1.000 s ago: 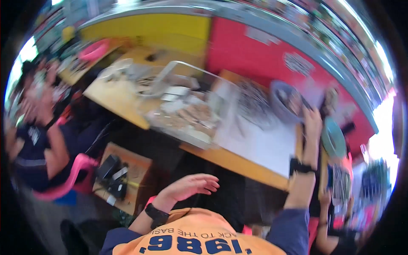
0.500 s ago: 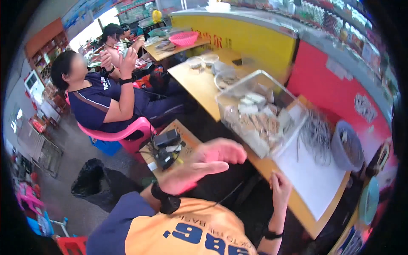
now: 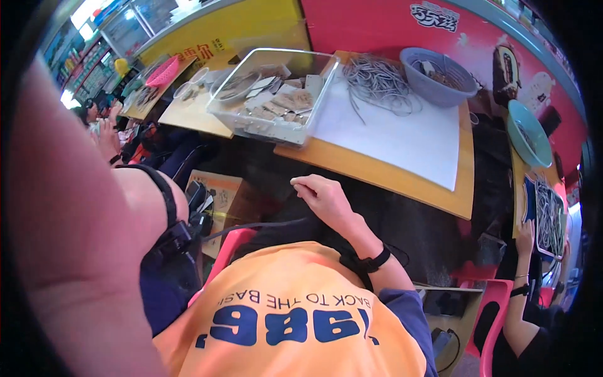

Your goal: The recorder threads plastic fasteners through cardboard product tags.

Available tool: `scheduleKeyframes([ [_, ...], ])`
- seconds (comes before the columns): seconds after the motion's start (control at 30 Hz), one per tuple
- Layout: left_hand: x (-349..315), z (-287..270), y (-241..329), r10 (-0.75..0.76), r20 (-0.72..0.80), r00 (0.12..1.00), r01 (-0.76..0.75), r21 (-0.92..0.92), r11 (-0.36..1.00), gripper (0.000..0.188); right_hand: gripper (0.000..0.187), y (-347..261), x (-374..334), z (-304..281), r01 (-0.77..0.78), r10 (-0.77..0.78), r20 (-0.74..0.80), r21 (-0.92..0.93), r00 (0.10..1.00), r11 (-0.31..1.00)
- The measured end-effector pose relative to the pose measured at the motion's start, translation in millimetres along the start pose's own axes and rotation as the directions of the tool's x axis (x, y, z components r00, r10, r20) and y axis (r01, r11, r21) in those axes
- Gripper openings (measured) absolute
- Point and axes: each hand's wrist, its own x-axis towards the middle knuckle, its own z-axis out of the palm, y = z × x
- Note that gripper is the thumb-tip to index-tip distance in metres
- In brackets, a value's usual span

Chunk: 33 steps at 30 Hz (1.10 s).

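My left hand (image 3: pixel 69 220) is raised very close at the left, large and blurred; its fingers cannot be made out. A black strap with a small box (image 3: pixel 176 239) is round that wrist. My right hand (image 3: pixel 323 198) hangs in front of the table edge, fingers curled in and thumb against the index finger; nothing shows in it. Beyond it stands a clear plastic bin (image 3: pixel 273 132) of flat brown and pale pieces (image 3: pixel 286 103). Right of the bin, a bundle of grey cords (image 3: pixel 380 81) lies on a white sheet (image 3: pixel 414 144) on the wooden table (image 3: pixel 402 188).
A purple-grey basin (image 3: pixel 440 81) stands at the table's back right, a green basin (image 3: pixel 527 135) farther right. A co-worker's arm (image 3: pixel 521 276) reaches to a tray of cords (image 3: pixel 549 217). A cardboard box (image 3: pixel 220 195) and black cable (image 3: pixel 257 227) are at the left.
The view has swung to the right. My left hand, open in front of my body before, has come up close to the camera. My right hand now appears apart from the table edge.
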Motion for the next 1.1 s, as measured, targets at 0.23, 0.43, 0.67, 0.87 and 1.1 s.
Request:
scheduleKeyframes([
  [0.23,7.6,-69.9,5.4,-0.272,0.089,0.958,0.286,-0.265,0.921,0.045,0.016,-9.1,-4.1,-22.8,-0.137,0.129,0.064,0.141,0.99,0.98],
  [0.43,-22.8,-6.5,-77.3,-0.399,0.195,0.896,0.444,-0.437,0.782,0.041,0.028,-67.3,6.1,-42.6,0.117,-0.088,-0.099,0.334,0.991,0.935],
  [0.67,3.0,-24.5,-215.5,-0.626,0.105,0.772,0.564,-0.568,0.6,0.036,0.057,-63.4,20.6,-34.0,0.01,-0.011,-0.17,-0.004,0.985,1.0],
  [0.87,-40.8,-39.1,-271.0,-0.844,-0.345,0.41,0.748,-0.401,0.528,0.02,0.042,-44.1,19.5,-36.6,-0.007,-0.04,-0.21,-0.221,0.977,0.975],
  [1.1,-102.1,-28.6,-310.9,-0.795,-0.166,0.583,0.812,0.165,0.56,0.024,0.03,-40.0,19.3,-45.1,-0.461,0.469,0.033,0.256,0.883,0.85],
])
